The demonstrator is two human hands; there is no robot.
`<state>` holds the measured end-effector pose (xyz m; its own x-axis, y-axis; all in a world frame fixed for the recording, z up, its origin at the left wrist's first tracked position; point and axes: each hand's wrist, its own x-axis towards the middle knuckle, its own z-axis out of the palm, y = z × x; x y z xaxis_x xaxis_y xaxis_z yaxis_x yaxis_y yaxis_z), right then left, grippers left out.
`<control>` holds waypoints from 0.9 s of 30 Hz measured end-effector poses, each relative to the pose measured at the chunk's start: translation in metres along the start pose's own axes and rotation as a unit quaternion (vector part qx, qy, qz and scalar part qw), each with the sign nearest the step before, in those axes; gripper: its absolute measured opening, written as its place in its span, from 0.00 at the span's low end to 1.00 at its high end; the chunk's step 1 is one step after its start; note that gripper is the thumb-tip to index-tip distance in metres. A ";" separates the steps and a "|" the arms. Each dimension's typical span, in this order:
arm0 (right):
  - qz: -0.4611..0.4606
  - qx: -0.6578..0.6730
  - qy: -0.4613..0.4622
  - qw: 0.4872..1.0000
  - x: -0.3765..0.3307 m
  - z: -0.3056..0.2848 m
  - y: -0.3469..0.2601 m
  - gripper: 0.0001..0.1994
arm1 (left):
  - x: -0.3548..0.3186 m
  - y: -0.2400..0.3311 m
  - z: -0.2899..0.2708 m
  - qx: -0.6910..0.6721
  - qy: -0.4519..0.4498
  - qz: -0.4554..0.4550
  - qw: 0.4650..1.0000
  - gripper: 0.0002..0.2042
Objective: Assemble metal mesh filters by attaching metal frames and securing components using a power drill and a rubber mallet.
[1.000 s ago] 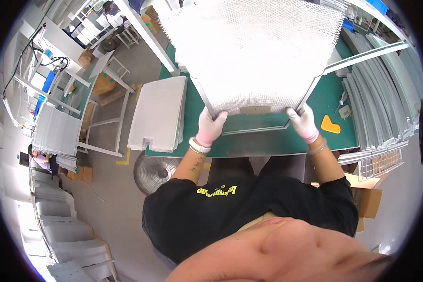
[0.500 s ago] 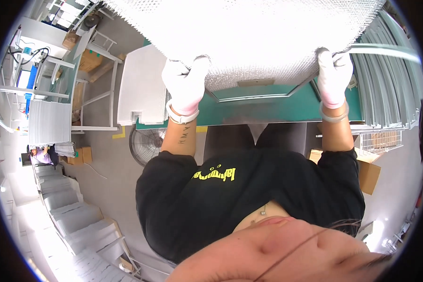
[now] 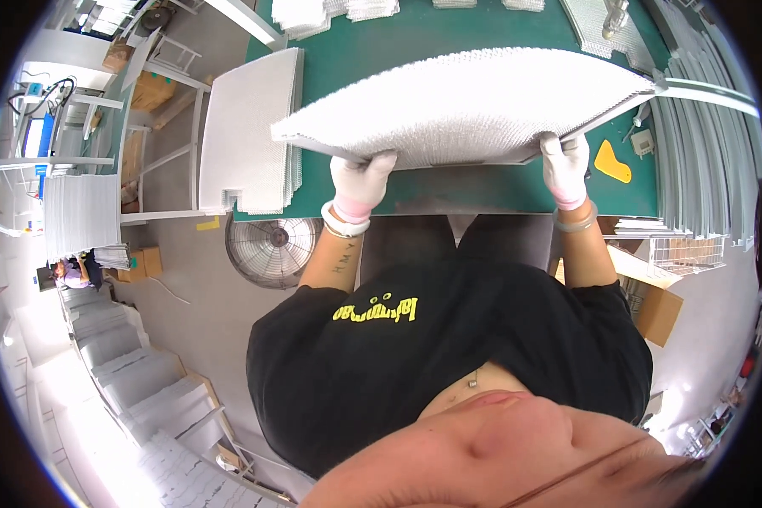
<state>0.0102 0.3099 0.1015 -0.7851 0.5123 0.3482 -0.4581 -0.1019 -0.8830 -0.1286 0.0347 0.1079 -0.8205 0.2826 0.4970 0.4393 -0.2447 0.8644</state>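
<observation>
so both gloved hands clamp the mesh panel by its near edge, left hand and right hand well apart; it runs left-right, reaching away over the green table.

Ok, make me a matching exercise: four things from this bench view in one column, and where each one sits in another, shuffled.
Things:
1. white mesh panel
2. yellow tool
3. round fan
4. stack of white sheets

Places:
A. on the floor beside the green table
B. on the table's left end
C. held in both gloved hands
D. on the table, right of the right hand

Pairs: 1-C, 2-D, 3-A, 4-B
</observation>
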 end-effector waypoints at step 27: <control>-0.361 -0.034 -0.208 0.908 -0.077 0.018 -0.116 0.15 | 0.020 0.007 -0.037 0.234 -0.552 0.004 0.801 0.27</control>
<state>0.1164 0.2672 0.1831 -0.3866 0.0561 0.9206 -0.9005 0.1926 -0.3899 -0.1560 0.0041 0.1214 -0.1082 0.9931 0.0444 0.7434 0.0512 0.6668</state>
